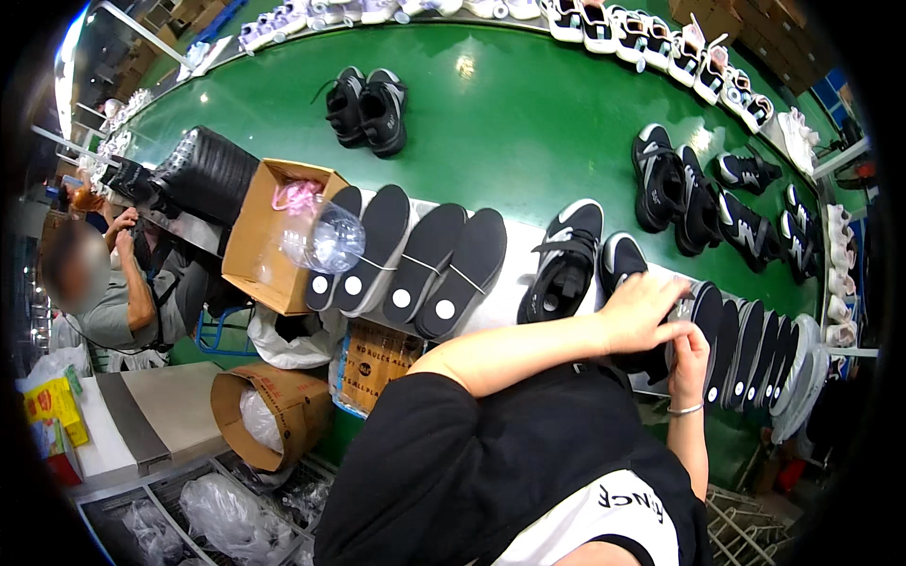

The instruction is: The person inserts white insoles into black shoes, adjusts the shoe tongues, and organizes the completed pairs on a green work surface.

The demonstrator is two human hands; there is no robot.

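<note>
Both of my hands meet over the near right edge of the work surface, beside a row of upright black insoles (727, 349) with round white stickers. My left hand (642, 309) reaches across the top of a black and grey shoe (623, 255), its fingers bent toward the first insoles. Just below, my right hand (690, 357) has its fingers drawn together, touching the left one. What lies between the fingertips is too small and covered to make out. A second black and grey shoe (566, 264) stands left of my left hand.
Paired black insoles (439, 274) lie left of the shoes, beside a cardboard box (247, 241) and a clear plastic cup (337, 238). Several black shoes (694, 198) stand on the green belt (510, 123). White shoes (651, 42) line the far side. At left sits another person (132, 292).
</note>
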